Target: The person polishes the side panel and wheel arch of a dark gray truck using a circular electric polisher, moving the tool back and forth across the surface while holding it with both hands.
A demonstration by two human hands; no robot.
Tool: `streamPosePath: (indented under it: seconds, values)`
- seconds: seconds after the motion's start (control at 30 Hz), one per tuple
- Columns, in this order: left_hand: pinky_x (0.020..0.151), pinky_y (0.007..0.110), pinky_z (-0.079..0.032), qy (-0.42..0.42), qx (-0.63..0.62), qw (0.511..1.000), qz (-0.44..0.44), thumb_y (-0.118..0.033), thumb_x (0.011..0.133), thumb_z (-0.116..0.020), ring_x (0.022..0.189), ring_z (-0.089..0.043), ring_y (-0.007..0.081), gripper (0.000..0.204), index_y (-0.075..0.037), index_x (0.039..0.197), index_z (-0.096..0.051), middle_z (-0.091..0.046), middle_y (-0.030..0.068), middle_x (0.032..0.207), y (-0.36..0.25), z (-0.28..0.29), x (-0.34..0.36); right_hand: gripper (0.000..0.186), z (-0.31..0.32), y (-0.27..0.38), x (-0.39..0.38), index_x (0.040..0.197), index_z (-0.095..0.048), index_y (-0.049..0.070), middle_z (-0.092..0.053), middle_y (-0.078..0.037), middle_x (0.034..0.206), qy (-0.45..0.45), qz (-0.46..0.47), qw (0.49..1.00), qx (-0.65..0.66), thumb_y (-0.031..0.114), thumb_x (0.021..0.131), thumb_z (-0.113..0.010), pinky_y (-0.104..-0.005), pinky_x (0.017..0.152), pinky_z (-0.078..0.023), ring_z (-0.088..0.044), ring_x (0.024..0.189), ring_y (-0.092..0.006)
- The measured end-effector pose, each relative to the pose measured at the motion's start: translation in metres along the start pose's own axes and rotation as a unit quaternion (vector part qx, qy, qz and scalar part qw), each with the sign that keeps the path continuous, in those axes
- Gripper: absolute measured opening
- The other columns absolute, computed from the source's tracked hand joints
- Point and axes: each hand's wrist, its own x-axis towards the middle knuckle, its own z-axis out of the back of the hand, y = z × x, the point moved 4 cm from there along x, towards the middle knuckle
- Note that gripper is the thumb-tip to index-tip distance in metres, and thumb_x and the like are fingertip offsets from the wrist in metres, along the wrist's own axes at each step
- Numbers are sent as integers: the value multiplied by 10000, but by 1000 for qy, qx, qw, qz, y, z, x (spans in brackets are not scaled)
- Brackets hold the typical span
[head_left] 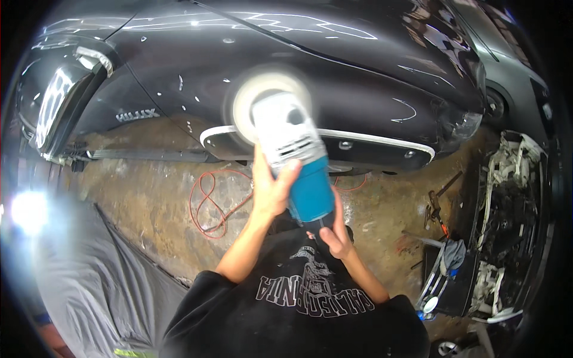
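A silver and teal polishing machine [310, 185] is held between both hands, its round cream pad [243, 104] blurred against the side of a dark, glossy vehicle [167, 71]. My left hand [271, 191] is wrapped round the left side of the machine's body near the silver head, thumb lying over it. My right hand [334, 238] grips the machine's rear end lower down, at its dark handle. A white-edged dark panel [376, 146] runs along the vehicle just below the pad.
A red hose [209, 203] loops on the stained floor [149, 185]. A grey cover [101, 280] drapes at lower left beside a bright lamp [30, 212]. At right are long tools [441, 206], a folding stand [439, 280], removed vehicle parts [507, 179] and another grey vehicle [519, 89].
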Motion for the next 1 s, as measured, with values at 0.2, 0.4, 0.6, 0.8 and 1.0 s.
streamPosePath:
  seconds: [0.2, 0.4, 0.6, 0.8, 1.0]
  values:
    - [1072, 394, -353, -87, -29, 995, 25, -418, 850, -680, 1237, -483, 236, 784, 0, 1433, -364, -519, 130, 1342, 44, 166, 8, 961, -89, -61, 57, 1522, -38, -77, -124, -271, 1587, 59, 81, 979, -178, 282, 861, -635, -399, 1196, -128, -140, 1487, -343]
    - [1054, 407, -401, -29, -14, 998, -52, -386, 961, -498, 1213, -543, 253, 598, 29, 1386, -437, -560, 143, 1319, 72, 279, 31, 1179, -159, -109, 109, 1549, -72, 34, -410, -284, 1462, -2, 98, 967, -236, 292, 703, -852, -419, 1097, -370, -469, 1314, -418]
    - [1026, 400, -414, 96, 119, 988, -37, -308, 809, -725, 1196, -528, 248, 870, 14, 1468, -257, -500, 155, 1333, 38, 237, 47, 1120, -175, -152, 115, 1529, -135, 43, -422, -246, 1449, -136, 146, 968, -149, 166, 675, -849, -420, 1096, -369, -460, 1332, -358]
    - [957, 387, -466, 327, 296, 886, -140, -325, 728, -811, 1088, -603, 259, 835, 22, 1362, -394, -597, 166, 1191, -18, 80, 52, 936, -151, -168, 85, 1450, -240, 4, -471, -134, 1318, -283, 144, 948, -4, 87, 710, -807, -385, 1027, -402, -491, 1207, -221]
    - [853, 405, -501, 370, 357, 852, -94, -325, 695, -840, 952, -651, 324, 731, 18, 1204, -443, -637, 210, 1029, -19, 7, 49, 752, -112, -177, 74, 1326, -400, -5, -566, -100, 1184, -309, 82, 944, 81, 107, 707, -812, -350, 947, -452, -563, 1073, -192]
